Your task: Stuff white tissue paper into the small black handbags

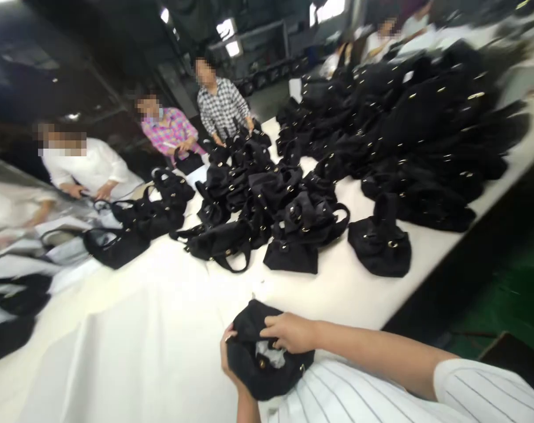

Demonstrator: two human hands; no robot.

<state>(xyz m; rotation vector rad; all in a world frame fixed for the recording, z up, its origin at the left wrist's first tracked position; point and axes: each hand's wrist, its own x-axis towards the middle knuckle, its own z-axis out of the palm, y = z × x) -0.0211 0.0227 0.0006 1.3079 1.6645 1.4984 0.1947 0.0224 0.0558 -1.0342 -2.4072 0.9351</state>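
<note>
I hold a small black handbag close to my body at the bottom of the view. My left hand cups it from underneath, fingers wrapped round its side. My right hand lies on top with the fingers curled into the bag's opening, where a bit of white paper shows. Both hands are closed on the bag. It hangs just above the near edge of the white table.
Many black handbags with gold fittings are piled across the far half of the table. Three people sit along the left and far side handling bags; others are further back at the right. The table's right edge drops to a green floor.
</note>
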